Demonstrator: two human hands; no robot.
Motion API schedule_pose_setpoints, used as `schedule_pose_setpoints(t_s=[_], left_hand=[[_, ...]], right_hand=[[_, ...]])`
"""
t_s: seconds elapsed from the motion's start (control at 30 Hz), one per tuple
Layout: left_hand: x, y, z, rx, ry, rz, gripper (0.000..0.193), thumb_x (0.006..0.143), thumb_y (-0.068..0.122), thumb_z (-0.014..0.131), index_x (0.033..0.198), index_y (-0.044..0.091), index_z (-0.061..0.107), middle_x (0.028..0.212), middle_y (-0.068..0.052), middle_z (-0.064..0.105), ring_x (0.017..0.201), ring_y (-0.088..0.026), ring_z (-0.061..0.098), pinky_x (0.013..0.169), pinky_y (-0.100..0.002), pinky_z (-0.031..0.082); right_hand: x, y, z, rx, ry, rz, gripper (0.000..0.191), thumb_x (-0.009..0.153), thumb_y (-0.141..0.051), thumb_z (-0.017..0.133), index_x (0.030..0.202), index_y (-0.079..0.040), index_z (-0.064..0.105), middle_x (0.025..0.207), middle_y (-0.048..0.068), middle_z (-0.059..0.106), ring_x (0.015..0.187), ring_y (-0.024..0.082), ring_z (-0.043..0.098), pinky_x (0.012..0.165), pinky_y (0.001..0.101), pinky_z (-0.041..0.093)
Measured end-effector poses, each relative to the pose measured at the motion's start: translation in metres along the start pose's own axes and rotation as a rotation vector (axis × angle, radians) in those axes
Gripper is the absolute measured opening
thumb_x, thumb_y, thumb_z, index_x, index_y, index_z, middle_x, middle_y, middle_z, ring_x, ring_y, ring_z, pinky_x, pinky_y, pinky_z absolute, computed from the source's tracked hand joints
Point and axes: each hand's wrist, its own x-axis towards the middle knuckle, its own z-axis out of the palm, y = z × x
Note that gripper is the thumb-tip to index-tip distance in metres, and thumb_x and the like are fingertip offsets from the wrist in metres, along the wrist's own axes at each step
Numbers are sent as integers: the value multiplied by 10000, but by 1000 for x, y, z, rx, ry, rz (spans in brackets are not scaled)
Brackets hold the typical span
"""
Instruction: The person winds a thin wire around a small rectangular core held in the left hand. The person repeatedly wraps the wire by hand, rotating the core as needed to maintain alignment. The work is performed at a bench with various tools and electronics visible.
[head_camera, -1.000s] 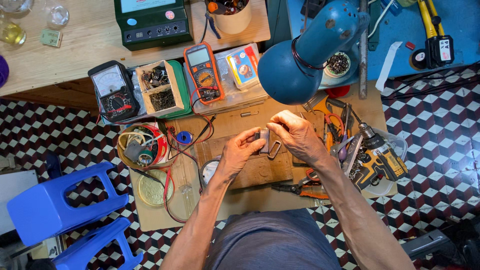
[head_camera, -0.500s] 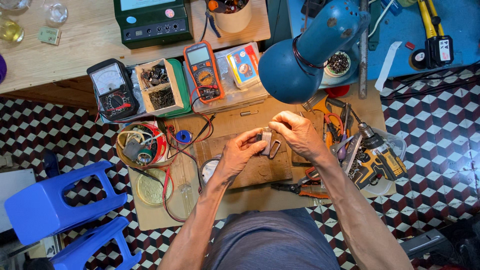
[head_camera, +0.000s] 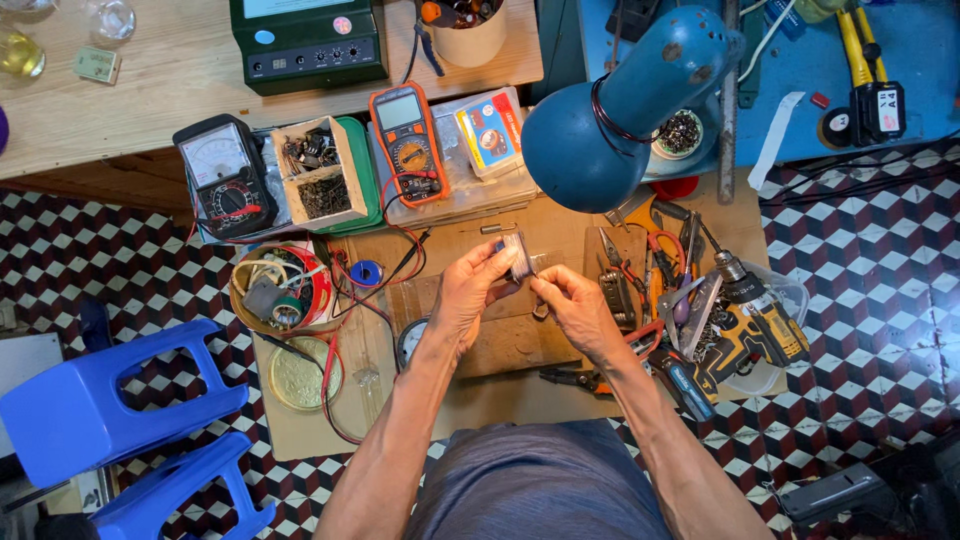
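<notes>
My left hand (head_camera: 472, 292) holds a small grey electronic part (head_camera: 518, 254) upright above the low wooden workbench (head_camera: 480, 390). My right hand (head_camera: 572, 305) meets it from the right, its fingertips pinched at the part's lower edge. Whether the right fingers hold a tool or a wire is too small to tell. Both forearms reach up from the bottom of the view.
A blue desk lamp (head_camera: 610, 115) hangs over the bench. An orange multimeter (head_camera: 408, 140), an analogue meter (head_camera: 222, 180) and a box of parts (head_camera: 318, 180) lie behind. A cordless drill (head_camera: 755, 315) and pliers sit right. A red tin (head_camera: 280, 288) and blue stools (head_camera: 110, 400) are left.
Both hands have dropped slightly toward me and my right hand has slid down from the top of the part to its lower edge.
</notes>
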Motion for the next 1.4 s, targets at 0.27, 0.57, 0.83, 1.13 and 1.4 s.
schedule_pose_setpoints(t_s=[0.27,0.57,0.83,1.13,1.4], left_hand=[[6,1,0,1,34,20,367,956,211,699,1273,31,660,1097,-42,733,954,-112,697,824,-291,601],[6,-1,2,-14,40,14,379,957,210,698,1278,14,645,1097,-55,725,954,-122,698,836,-293,603],[4,1,0,9,49,21,400,952,214,699,1287,5,634,1100,-62,723,953,-121,696,831,-290,597],[5,1,-1,2,42,24,398,954,215,700,1287,6,638,1103,-59,724,957,-126,695,840,-296,599],[3,4,-2,9,50,21,406,948,219,712,1287,8,645,1109,-57,723,967,-126,697,843,-298,597]], right_hand=[[-13,-4,1,20,8,-72,209,980,-221,655,965,-16,698,793,-17,642,738,60,566,655,230,459],[-20,-16,-2,-55,0,-56,229,982,-236,648,972,-14,704,792,-8,642,742,71,570,671,246,474],[-22,-22,-2,-64,-6,-57,238,983,-245,649,975,-13,704,795,-6,642,740,75,566,667,249,471],[-21,-19,-1,-57,7,-66,224,981,-233,656,977,-15,707,791,-6,637,733,72,558,656,245,463],[-21,-20,-1,-60,-5,-68,230,987,-235,646,970,-13,702,784,-5,643,735,74,573,665,244,473]])
